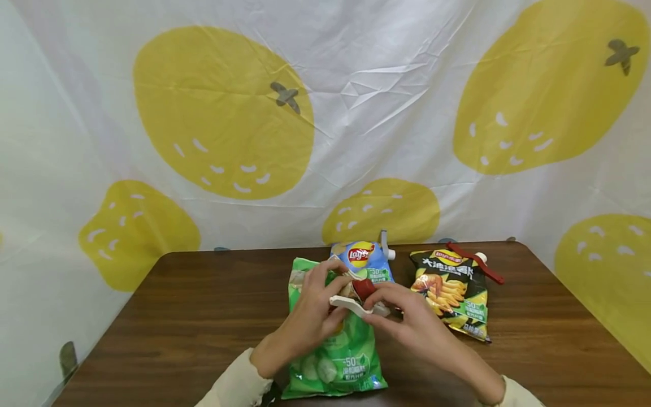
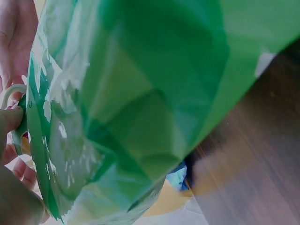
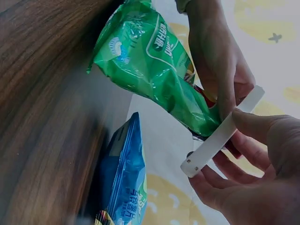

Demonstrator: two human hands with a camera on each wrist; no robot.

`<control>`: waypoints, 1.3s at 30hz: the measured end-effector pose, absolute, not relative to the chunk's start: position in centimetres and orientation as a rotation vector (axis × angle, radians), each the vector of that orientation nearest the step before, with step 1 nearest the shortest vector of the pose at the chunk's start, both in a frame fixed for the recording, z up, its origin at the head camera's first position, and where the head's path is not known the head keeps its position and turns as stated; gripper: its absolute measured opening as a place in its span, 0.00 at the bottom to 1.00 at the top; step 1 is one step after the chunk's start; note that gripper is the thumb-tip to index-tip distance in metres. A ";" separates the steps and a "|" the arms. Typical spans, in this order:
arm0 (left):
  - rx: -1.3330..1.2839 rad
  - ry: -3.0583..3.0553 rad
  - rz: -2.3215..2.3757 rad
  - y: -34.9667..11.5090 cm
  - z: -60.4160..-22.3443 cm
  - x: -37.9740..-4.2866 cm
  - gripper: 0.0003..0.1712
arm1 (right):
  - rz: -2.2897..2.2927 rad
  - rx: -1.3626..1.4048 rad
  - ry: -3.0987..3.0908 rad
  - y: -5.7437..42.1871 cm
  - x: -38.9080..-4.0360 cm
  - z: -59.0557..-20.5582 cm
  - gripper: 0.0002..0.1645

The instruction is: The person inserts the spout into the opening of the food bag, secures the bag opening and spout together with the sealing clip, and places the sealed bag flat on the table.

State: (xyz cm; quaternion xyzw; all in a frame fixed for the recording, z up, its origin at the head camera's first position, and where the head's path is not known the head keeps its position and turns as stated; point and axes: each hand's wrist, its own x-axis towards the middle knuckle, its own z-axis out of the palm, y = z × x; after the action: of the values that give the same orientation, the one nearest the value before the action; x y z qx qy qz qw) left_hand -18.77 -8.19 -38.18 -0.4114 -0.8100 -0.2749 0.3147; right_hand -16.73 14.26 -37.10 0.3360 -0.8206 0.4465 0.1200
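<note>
A green chip bag (image 1: 330, 364) is held up at its top between both hands, its lower part towards me. Across the bag's gathered top lies a white bag clip (image 1: 351, 306) with a red cap (image 1: 363, 289). My left hand (image 1: 316, 302) grips the bag top and the clip's left end with curled fingers. My right hand (image 1: 414, 319) pinches the clip's other end between thumb and fingers; the right wrist view shows the long white bar (image 3: 222, 133) close up. In the left wrist view the green bag (image 2: 154, 93) hides most of the work.
Behind stands a blue Lay's bag (image 1: 368, 257) with a grey clip (image 1: 384, 243) and white cap. To the right, a black Lay's bag (image 1: 447, 288) bears a red clip (image 1: 478, 263). All are on a brown wooden table (image 1: 203, 328) before a lemon-patterned cloth (image 1: 381, 130).
</note>
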 end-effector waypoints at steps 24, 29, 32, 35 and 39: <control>-1.014 -2.218 -0.828 -7.7 -37.8 -18.0 0.10 | 1.952 0.879 -2.316 14.2 -16.6 -37.1 0.22; -1.027 -2.193 -0.820 -7.5 -37.8 -18.0 0.09 | 2.107 0.806 -2.267 14.1 -16.7 -37.3 0.21; -1.031 -2.184 -0.819 -7.5 -37.8 -18.0 0.10 | 2.222 0.747 -2.256 14.3 -16.9 -37.2 0.23; -1.028 -2.199 -0.826 -7.5 -37.8 -18.0 0.12 | 2.365 0.693 -2.211 14.5 -17.0 -37.0 0.24; -1.030 -2.217 -0.825 -7.4 -37.7 -17.9 0.13 | 2.416 0.654 -2.206 14.5 -17.0 -36.8 0.25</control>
State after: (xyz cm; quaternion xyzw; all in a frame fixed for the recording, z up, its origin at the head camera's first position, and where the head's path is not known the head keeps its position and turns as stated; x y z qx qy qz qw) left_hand -17.91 -7.43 -37.72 -0.3836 -0.8255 -0.3074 0.2771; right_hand -16.99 14.55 -36.83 0.1950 -0.6580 0.7208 -0.0970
